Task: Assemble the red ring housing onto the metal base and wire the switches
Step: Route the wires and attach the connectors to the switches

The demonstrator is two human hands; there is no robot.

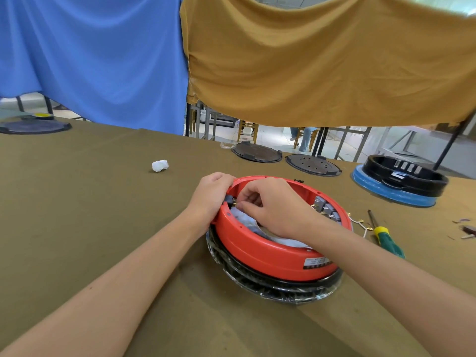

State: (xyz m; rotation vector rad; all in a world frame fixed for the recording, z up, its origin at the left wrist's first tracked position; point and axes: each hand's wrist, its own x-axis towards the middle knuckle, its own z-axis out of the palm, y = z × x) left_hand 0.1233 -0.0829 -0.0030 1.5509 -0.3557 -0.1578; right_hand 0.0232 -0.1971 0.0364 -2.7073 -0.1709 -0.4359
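Red ring housing [268,249] held in the middle of the frame.

The ring is set on a plastic-wrapped base [273,287] on the brown surface [90,202]. Its left rim is gripped by the left hand [212,195]. A small part inside the ring is pinched by the right hand [270,206]. Grey switches [327,208] are seen inside the right wall. A green screwdriver [385,237] is laid at the right.
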